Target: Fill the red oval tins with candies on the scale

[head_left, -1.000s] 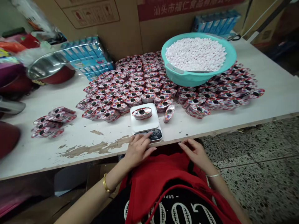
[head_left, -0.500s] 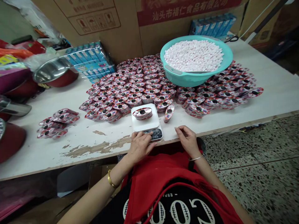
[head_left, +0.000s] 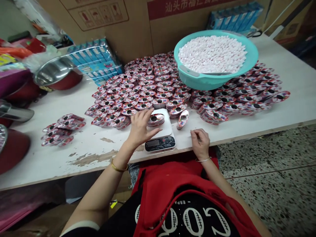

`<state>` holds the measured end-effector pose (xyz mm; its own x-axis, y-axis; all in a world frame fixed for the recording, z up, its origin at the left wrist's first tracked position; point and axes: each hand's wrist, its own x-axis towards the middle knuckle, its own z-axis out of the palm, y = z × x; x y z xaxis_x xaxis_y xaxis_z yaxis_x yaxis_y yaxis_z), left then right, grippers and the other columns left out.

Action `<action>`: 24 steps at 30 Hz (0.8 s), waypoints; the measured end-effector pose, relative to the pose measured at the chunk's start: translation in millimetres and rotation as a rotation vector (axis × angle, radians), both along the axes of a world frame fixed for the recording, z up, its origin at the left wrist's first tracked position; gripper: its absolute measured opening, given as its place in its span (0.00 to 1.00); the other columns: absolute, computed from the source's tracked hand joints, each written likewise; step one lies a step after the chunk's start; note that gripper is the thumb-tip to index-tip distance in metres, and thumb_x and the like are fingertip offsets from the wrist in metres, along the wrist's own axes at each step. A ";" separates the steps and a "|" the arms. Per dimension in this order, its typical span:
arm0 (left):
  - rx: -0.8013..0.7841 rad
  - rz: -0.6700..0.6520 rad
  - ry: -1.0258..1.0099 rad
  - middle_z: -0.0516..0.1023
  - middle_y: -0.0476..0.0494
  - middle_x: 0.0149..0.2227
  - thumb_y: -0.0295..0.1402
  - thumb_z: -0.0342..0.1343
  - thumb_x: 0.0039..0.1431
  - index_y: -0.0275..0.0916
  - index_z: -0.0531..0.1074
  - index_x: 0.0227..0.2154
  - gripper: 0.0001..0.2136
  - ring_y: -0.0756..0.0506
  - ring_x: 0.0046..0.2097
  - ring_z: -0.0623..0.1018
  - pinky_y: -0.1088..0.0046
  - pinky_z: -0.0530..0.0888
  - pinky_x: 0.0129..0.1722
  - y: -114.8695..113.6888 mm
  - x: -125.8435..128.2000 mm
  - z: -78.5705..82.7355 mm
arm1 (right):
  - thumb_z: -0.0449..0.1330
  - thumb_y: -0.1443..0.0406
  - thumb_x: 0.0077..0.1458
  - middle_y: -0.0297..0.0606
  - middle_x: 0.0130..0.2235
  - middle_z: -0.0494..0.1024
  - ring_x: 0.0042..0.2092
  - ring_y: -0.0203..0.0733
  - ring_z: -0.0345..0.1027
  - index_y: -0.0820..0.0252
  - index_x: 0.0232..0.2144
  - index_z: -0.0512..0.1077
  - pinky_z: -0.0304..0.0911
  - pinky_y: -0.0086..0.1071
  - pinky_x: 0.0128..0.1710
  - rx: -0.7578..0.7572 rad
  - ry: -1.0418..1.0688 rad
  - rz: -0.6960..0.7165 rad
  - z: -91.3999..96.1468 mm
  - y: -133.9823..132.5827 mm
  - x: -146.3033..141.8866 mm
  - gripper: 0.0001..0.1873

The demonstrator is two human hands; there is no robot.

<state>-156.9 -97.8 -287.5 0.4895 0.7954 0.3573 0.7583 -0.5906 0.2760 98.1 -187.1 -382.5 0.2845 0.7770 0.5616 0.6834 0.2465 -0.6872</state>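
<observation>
Ingot-shaped tin (head_left: 155, 119) on white scale (head_left: 161, 136)

Bare bench (head_left: 98, 154) near edge, left of the scale (head_left: 160, 133) — open passage. Small heap of tins (head_left: 61, 130) far left. Behind the scale, a dense field of tins (head_left: 148, 89) blocks the way; teal bowl (head_left: 216, 80) sits atop them, far right. Right bench clear past the tins.

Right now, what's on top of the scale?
One tin with a round hole in its top sits on the scale platform. The left hand reaches over the platform's left side and covers that part and the tin's left end. What is inside the tin can't be seen.
</observation>
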 end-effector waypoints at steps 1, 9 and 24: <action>-0.019 -0.015 0.031 0.71 0.39 0.53 0.50 0.59 0.56 0.41 0.62 0.56 0.29 0.38 0.52 0.68 0.60 0.59 0.48 4.7 3.4 0.7 | 0.55 0.61 0.63 0.36 0.28 0.69 0.32 0.38 0.63 0.60 0.29 0.66 0.57 0.34 0.38 -0.004 -0.003 -0.004 0.4 -0.2 0.1 0.12; -0.061 0.084 -0.017 0.74 0.47 0.42 0.42 0.60 0.58 0.44 0.69 0.44 0.14 0.43 0.44 0.71 0.63 0.59 0.43 1.0 -30.2 29.8 | 0.55 0.62 0.62 0.37 0.29 0.70 0.34 0.39 0.64 0.60 0.29 0.67 0.57 0.35 0.39 -0.039 -0.031 0.002 1.8 0.9 -0.4 0.10; -0.106 0.384 -0.055 0.75 0.41 0.44 0.47 0.59 0.56 0.41 0.68 0.49 0.22 0.39 0.46 0.73 0.62 0.62 0.46 -47.6 -115.9 -40.6 | 0.52 0.57 0.63 0.39 0.28 0.70 0.34 0.42 0.64 0.60 0.27 0.66 0.56 0.37 0.40 -0.080 -0.142 0.009 -3.1 -1.1 -2.3 0.15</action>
